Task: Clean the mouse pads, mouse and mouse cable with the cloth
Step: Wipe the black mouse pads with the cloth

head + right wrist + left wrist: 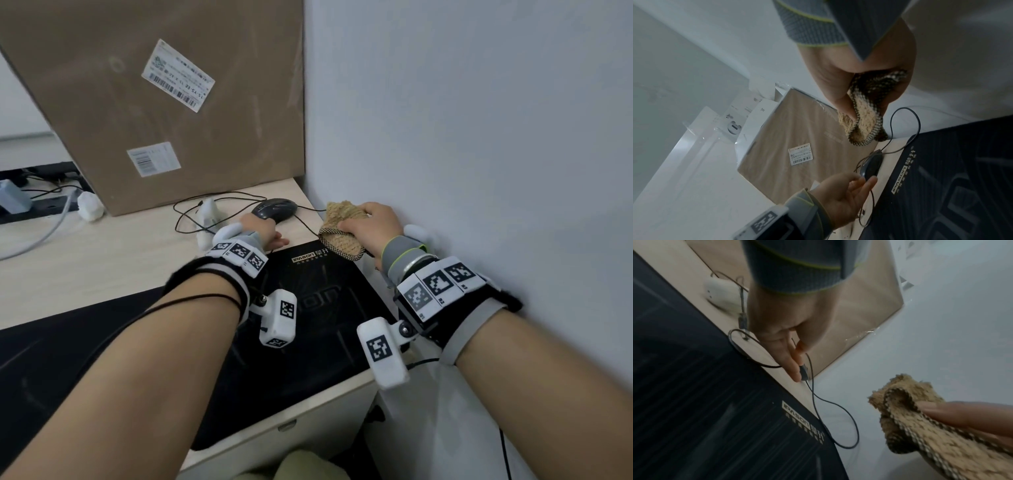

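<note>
A black mouse lies on the pale desk just beyond the black IPASON mouse pad. My left hand has its fingers extended, their tips touching the mouse's near end. My right hand grips a bunched tan woven cloth above the pad's far right corner, beside the wall. The thin black mouse cable loops between mouse and cloth. A second dark pad lies to the left.
A big cardboard box stands right behind the mouse. The pale wall closes off the right side. White plastic pieces and a grey cable lie on the desk to the left.
</note>
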`<state>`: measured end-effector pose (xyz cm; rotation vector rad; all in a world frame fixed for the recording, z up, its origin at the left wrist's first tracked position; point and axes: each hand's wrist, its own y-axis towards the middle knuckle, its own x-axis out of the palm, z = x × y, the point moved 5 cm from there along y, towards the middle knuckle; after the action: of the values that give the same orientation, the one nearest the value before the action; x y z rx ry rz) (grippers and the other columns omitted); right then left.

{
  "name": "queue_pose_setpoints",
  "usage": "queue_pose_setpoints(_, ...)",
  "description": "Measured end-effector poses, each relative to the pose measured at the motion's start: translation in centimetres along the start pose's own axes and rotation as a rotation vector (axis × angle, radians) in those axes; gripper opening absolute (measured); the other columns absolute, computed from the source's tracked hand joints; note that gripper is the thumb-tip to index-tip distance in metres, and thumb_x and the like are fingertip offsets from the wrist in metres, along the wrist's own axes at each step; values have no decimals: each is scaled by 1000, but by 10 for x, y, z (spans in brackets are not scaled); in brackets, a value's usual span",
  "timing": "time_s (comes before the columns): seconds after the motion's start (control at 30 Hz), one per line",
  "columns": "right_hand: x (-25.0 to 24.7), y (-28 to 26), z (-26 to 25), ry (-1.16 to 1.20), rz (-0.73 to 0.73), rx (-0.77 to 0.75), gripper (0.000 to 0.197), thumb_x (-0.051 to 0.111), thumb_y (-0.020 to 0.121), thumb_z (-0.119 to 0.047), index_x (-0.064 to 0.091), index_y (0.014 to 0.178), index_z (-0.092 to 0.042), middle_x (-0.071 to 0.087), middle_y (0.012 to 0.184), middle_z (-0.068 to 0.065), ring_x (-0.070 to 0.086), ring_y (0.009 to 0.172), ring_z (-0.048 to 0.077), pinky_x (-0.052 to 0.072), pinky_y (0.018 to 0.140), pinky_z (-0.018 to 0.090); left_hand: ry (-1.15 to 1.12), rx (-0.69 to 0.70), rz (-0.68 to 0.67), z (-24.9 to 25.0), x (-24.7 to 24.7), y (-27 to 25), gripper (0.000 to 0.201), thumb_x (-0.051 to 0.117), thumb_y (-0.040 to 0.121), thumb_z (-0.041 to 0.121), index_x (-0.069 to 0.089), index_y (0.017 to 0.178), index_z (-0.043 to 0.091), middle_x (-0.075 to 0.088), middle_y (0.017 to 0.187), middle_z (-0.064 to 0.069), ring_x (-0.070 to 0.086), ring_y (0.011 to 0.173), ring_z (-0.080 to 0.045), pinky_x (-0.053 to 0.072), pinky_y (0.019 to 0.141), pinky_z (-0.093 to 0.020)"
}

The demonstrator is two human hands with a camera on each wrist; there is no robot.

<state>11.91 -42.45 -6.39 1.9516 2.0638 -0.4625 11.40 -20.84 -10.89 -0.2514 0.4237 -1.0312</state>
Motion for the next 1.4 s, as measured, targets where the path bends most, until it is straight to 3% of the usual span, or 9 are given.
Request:
queue_pose_setpoints(0.13,-1,2,5,-53,17,17,21,71,72,-20,64,92,-17,70,91,5,68,87,26,57,82,36,24,64,25,6,6,8,24,35,99,8,53,88,-3,57,71,-8,61,41,-14,47,34,-14)
queue_pose_setpoints(0.27,-2,-2,10,-128,-6,42,14,69,76,-17,63,89,-15,67,87,6,68,88,27,56,80,32,181,142,-49,5,13,2,28,46,94,7,47,67,13,56,75,-7,58,64,-18,52,49,-21)
queue_pose_setpoints(0.37,0,-3,17,-212,-14,72,7,65,80,-14,62,86,-12,67,90,10,67,92,30,56,83,36,283,156,-168,2,16,-5,15,53,89,1,58,78,10,57,93,-14,57,87,-24,55,77,-35)
queue_pose_setpoints(0.57,7,-15,35,-367,-90,140,30,59,87,-15,58,115,-4,64,114,15,62,103,32,49,81,29,296,127,-345,-5,-26,-52,20,44,97,11,56,113,10,67,100,-7,63,98,-20,51,79,-28)
queue_pose_setpoints(0.87,0,-45,48,-422,-152,199,34,55,90,-18,60,116,3,65,112,18,62,97,31,48,80,32,526,-40,116,-54,-135,-87,11,51,85,6,52,75,4,54,91,-17,53,82,-28,47,71,-33)
queue_pose_setpoints(1.1,-10,-63,41,-467,-144,186,37,57,90,-17,57,121,2,61,122,16,58,109,31,43,85,27,309,-131,64,-82,-134,-120,18,49,91,4,47,74,9,49,76,-7,53,71,-20,50,61,-31)
queue_pose_setpoints(1.17,-12,-65,39,-426,-151,178,42,62,87,-21,57,123,1,60,126,15,57,115,31,43,91,28,246,-161,88,-83,-135,-125,4,48,91,2,51,93,3,47,79,-12,50,71,-22,47,57,-32)
queue_pose_setpoints(1.27,-14,-68,36,-342,-161,136,42,65,86,-20,57,122,-1,60,124,14,56,115,30,41,86,26,261,-170,66,-87,-137,-117,34,50,91,3,53,123,-5,43,69,-13,46,69,-27,35,53,-25)
queue_pose_setpoints(1.4,-14,-68,32,-189,-135,103,34,70,81,-16,63,111,-1,66,112,14,63,103,29,48,84,28,234,-136,121,-85,-139,-121,14,50,89,1,60,97,-5,52,83,-14,51,74,-23,40,64,-27)
